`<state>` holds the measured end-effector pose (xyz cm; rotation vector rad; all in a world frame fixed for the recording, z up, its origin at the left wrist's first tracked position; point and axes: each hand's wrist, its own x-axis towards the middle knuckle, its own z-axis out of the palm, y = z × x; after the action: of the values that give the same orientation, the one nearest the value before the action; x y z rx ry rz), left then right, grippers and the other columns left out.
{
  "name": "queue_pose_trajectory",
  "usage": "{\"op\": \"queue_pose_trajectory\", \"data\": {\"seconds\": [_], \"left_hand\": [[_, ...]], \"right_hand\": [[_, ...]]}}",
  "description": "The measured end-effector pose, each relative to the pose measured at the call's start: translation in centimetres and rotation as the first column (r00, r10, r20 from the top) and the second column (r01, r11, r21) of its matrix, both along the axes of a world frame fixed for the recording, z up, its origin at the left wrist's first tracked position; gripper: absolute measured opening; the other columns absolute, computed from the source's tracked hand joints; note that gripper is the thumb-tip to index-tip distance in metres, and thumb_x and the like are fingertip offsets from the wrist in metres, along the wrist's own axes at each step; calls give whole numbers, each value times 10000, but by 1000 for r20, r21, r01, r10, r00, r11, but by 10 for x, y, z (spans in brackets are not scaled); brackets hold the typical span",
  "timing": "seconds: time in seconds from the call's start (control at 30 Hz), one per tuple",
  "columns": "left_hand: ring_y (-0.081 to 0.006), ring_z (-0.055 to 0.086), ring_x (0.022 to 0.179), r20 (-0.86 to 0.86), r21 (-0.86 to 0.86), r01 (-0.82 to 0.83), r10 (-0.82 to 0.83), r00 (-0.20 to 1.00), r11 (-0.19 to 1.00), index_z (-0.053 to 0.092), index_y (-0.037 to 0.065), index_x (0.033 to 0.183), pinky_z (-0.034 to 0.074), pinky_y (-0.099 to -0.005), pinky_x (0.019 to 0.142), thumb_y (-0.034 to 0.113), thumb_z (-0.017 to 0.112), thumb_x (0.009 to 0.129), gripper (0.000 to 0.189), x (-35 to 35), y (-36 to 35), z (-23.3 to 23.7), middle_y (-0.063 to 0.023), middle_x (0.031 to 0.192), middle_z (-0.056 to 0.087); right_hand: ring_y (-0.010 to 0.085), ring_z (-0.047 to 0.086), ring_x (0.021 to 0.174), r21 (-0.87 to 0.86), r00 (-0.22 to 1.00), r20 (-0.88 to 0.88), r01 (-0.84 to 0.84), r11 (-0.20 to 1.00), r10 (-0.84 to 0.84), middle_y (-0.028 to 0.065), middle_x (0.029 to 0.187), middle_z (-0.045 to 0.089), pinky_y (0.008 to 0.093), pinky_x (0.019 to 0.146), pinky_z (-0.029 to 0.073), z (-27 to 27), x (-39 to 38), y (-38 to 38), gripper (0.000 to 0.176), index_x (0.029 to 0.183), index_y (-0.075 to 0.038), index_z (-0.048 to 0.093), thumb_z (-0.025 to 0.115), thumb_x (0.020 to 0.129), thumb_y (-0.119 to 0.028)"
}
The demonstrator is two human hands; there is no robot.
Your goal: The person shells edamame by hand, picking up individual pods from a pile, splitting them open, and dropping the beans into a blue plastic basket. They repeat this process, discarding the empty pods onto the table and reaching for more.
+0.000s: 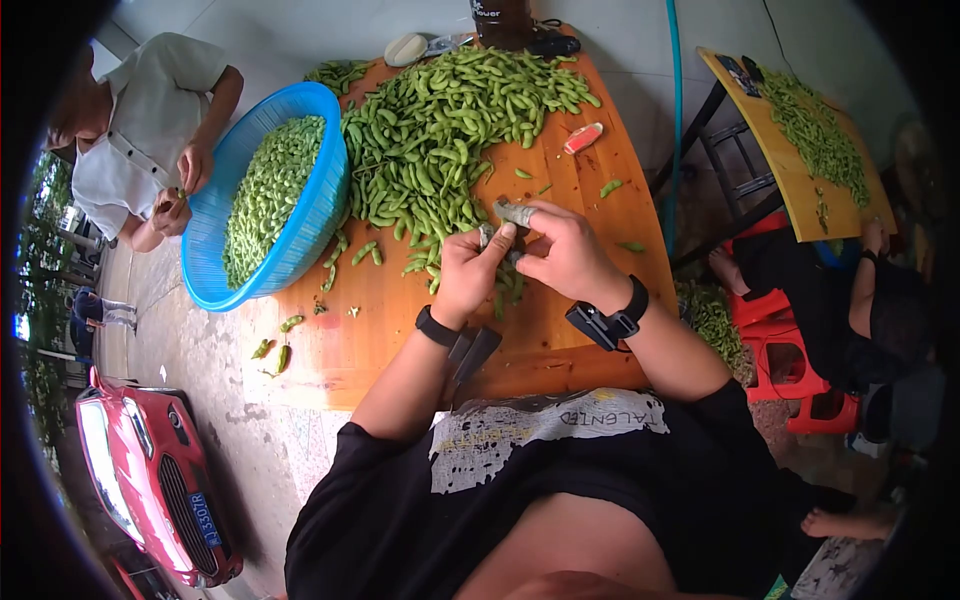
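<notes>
— Head view first. Where are the hands?

— Both meet over the near edge of the pod heap [450, 120] on the wooden worktop [575, 180]. The left hand [468, 272] has its grip clenched on a pod [502, 243], which is mostly hidden between the fingers. The right hand [565, 255] curls in at the same spot, with a grey wrap [515, 212] on its raised finger. Whether that grip pinches the pod or only presses it, I cannot tell.

— Which step, would you say?

— I judge one pod is being worked at its end, held just above the worktop.

— And the next move calls for what?

— A clean release toward the blue basket [325, 215], which lies to the left, touching the heap and already holding pods. It is a reach across, so the loose pods [362, 252] between should be avoided.

— Anyone else?

— A person [150, 110] beyond the basket, their own hands [185, 185] close together.
</notes>
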<state>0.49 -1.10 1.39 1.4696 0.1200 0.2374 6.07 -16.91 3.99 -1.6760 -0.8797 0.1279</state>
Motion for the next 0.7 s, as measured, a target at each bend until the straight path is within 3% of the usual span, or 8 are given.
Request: {"op": "queue_pose_trajectory", "data": {"seconds": [0.1, 0.17, 0.2, 0.27, 0.3, 0.4, 0.5, 0.7], "left_hand": [[-43, 479, 557, -178, 61, 49, -37, 983, 997, 681, -32, 757, 398, -235, 483, 193, 701, 900, 268, -3, 6, 1, 7, 616, 620], [-58, 451, 524, 35, 273, -88, 82, 996, 958, 674, -42, 755, 370, -252, 455, 203, 723, 880, 279, 0, 6, -6, -17, 584, 604], [-58, 451, 524, 31, 272, -89, 84, 996, 958, 674, -42, 755, 370, -252, 455, 203, 723, 880, 279, 2, 6, -12, -17, 584, 604], [-110, 409, 463, 337, 358, -230, 105, 936, 905, 610, -31, 672, 332, -303, 429, 209, 724, 875, 335, 5, 6, -18, -62, 520, 529], [-110, 409, 463, 334, 357, -230, 106, 937, 906, 610, -31, 672, 332, -303, 429, 209, 724, 875, 335, 4, 7, -20, -62, 520, 529], [-190, 353, 427, 324, 490, -284, 130, 937, 824, 494, -12, 590, 294, -354, 425, 194, 694, 895, 419, 0, 8, -10, -105, 491, 439], [-243, 339, 426, 346, 524, -305, 129, 929, 795, 411, 8, 556, 277, -381, 429, 177, 666, 912, 470, -2, 3, -5, -117, 489, 398], [-289, 366, 439, 443, 612, -379, 97, 891, 694, 412, 11, 555, 280, -384, 429, 157, 660, 912, 458, -2, -3, 2, -128, 504, 396]], "right_hand": [[172, 666, 888, -77, 998, 48, -31, 997, 35, 100, 1028, 634, 277, 728, 553, -10, 9, -2, 428, 1179, 38, 617, 617, 756, 100], [183, 667, 873, -71, 997, 64, -43, 997, 47, 106, 1010, 634, 279, 728, 550, -9, 8, -3, 406, 1156, 46, 621, 611, 754, 103], [195, 668, 859, -63, 995, 86, -52, 997, 58, 112, 993, 634, 282, 728, 548, -8, 8, -4, 385, 1133, 54, 624, 606, 753, 106], [250, 651, 788, -19, 990, 139, -27, 999, 30, 132, 942, 622, 318, 677, 531, -5, 5, -1, 337, 1073, 45, 630, 593, 740, 79], [306, 635, 718, 27, 981, 195, -4, 1000, -1, 153, 892, 611, 353, 625, 514, -4, 4, -1, 292, 1013, 36, 637, 580, 727, 52], [333, 619, 704, -21, 962, 273, -10, 1000, 16, 158, 876, 611, 373, 622, 505, -2, 3, -2, 263, 963, 42, 638, 551, 717, 65], [353, 603, 693, 23, 973, 228, 38, 999, -42, 165, 828, 602, 396, 610, 493, 1, -1, -1, 225, 909, 42, 634, 534, 709, 72], [307, 592, 649, -20, 950, 302, 93, 995, -83, 175, 793, 599, 366, 579, 458, -6, -1, -1, 178, 871, 59, 610, 521, 723, 102]]}}
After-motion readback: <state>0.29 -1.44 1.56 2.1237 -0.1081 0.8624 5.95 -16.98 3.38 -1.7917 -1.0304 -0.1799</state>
